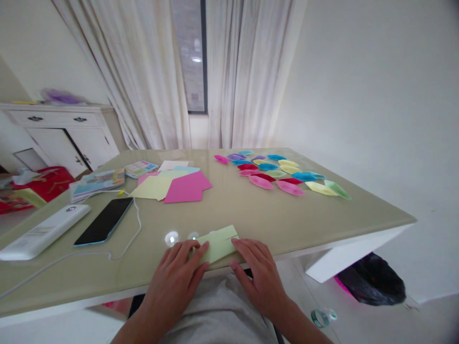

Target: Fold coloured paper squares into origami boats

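Note:
A light green sheet of paper (217, 244), folded into a narrow strip, lies at the table's front edge. A folded flap shows at its right end. My left hand (177, 272) holds the strip's left end, fingertips pressing on it and thumb close to the near edge. My right hand (260, 272) grips the right end, with its index fingertip on the corner and the thumb lower down by the table edge. Farther off on the right are several folded paper petal shapes in rows, among them a pink one (290, 187), a blue one (304, 177) and a green one (337, 189).
Loose coloured sheets (186, 188) lie at the middle left, beside booklets (101, 183). Nearer are a phone (105, 221), a white power bank (45, 232) and a white cable (139, 222). On the floor at right are a black bag (373, 280) and a plastic bottle (323, 317).

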`<action>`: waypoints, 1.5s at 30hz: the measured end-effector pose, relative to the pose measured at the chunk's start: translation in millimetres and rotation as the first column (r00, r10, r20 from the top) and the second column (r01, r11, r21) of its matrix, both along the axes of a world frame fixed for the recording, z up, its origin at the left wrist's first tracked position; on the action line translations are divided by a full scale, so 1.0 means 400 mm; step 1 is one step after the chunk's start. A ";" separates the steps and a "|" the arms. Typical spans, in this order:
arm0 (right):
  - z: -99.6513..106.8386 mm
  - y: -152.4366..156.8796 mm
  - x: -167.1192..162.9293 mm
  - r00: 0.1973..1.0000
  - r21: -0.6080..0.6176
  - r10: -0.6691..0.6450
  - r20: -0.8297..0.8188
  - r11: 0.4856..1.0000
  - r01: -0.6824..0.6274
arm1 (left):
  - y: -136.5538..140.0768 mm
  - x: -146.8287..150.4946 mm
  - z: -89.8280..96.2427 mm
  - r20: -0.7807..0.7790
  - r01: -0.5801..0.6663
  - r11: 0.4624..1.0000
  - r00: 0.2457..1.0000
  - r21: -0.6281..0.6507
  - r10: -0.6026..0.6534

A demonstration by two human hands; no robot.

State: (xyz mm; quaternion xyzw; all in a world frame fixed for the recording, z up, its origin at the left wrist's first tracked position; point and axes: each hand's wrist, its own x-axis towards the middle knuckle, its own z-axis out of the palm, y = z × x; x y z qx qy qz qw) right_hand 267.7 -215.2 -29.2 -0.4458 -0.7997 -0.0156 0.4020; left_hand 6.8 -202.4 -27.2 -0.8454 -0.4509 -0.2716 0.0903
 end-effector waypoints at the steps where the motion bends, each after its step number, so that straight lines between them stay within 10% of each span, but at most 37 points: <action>1: 0.005 0.005 -0.004 1.000 -0.022 0.011 -0.002 1.000 -0.011 | 0.005 0.005 0.006 0.003 -0.001 0.999 1.000 -0.044 0.001; 8: 0.040 0.049 -0.014 0.995 -0.167 0.062 0.074 0.985 -0.049 | 0.041 0.004 0.043 0.104 0.101 0.959 0.992 -0.266 -0.075; 18: 0.068 0.069 -0.023 0.956 -0.092 0.235 0.173 0.971 -0.222 | 0.012 0.044 0.024 0.191 0.242 0.970 0.951 0.033 -0.244; 26: 0.053 0.049 0.008 0.966 -0.031 0.160 0.201 0.987 -0.157 | 0.000 0.042 0.029 -0.076 0.271 0.961 0.961 0.055 -0.266; 45: 0.038 0.060 0.026 0.923 0.005 0.309 0.229 0.948 -0.319 | -0.002 0.049 0.007 -0.023 0.243 0.966 0.970 0.087 -0.242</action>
